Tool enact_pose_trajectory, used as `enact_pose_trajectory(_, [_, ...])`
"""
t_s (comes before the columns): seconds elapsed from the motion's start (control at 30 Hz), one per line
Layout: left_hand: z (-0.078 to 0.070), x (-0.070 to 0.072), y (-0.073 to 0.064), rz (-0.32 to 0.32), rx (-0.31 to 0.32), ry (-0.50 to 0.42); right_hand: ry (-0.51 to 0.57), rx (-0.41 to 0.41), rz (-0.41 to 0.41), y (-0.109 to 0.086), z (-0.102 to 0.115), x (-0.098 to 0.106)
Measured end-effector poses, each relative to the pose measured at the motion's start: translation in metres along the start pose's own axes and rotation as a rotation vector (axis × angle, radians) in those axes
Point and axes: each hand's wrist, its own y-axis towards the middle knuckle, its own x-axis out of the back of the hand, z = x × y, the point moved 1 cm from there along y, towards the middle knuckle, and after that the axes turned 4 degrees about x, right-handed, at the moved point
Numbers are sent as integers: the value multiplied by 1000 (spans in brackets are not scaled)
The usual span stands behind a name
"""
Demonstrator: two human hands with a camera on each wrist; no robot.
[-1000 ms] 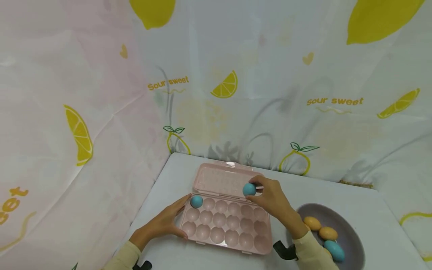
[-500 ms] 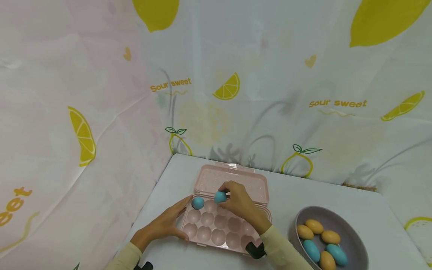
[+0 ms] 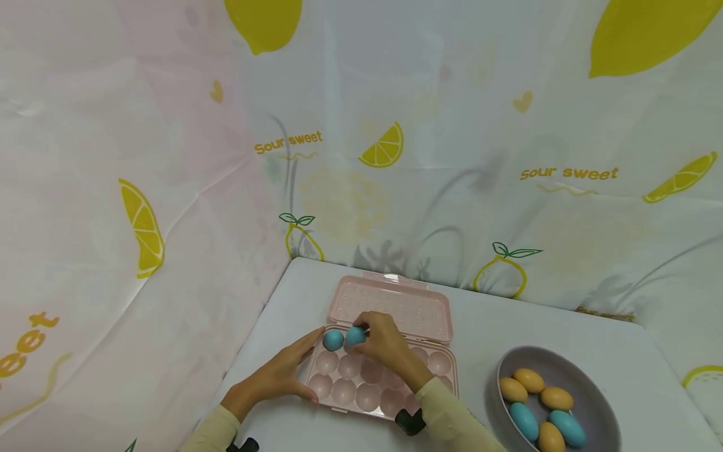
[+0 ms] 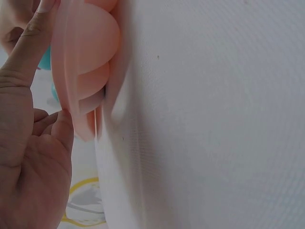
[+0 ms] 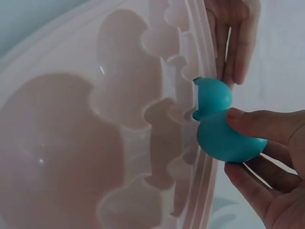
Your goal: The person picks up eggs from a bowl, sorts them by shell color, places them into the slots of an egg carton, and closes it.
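A pink egg carton [image 3: 368, 398] lies on the table with its lid [image 3: 390, 306] laid back. My left hand [image 3: 280, 373] spans its left end, thumb and fingers spread and touching the rim; the left wrist view shows the thumb [image 4: 29, 40] straight along that rim. One blue egg [image 3: 333, 340] sits in the back-left cup. My right hand [image 3: 384, 342] pinches a second blue egg [image 5: 226, 137] at the neighbouring back-row cup. In the right wrist view this egg overlaps the seated blue egg [image 5: 214, 97]. My right hand hides some of the carton's middle cups.
To the right stands a grey bowl [image 3: 593, 402] holding several yellow eggs [image 3: 556, 398] and blue eggs [image 3: 524, 420]. A lemon-printed cloth [image 3: 440, 207] hangs behind and left of the white table [image 3: 542, 323]. Black wrist cameras show below both hands.
My right hand has carried a blue egg leftward from over the lid's right side, then down to the second back-row cup. My left hand stays at the carton's left end.
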Motion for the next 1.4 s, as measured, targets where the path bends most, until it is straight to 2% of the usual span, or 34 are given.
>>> enact_pose_trajectory(0.4, [0,0,1,-9,-21,0,-78,-10,31,0,-4,-9])
enact_pose_trajectory(0.9, [4,-2,3,-18,-33,-10,-79,-31,36,-2,-6,-12])
enact_pose_trajectory(1.1, [3,-2,3,-11,-30,-12,-124,-22,30,-7,-5,-1])
enact_pose_trajectory(1.4, [5,-2,1,-19,14,14,-209,17,-13,-26,-3,38])
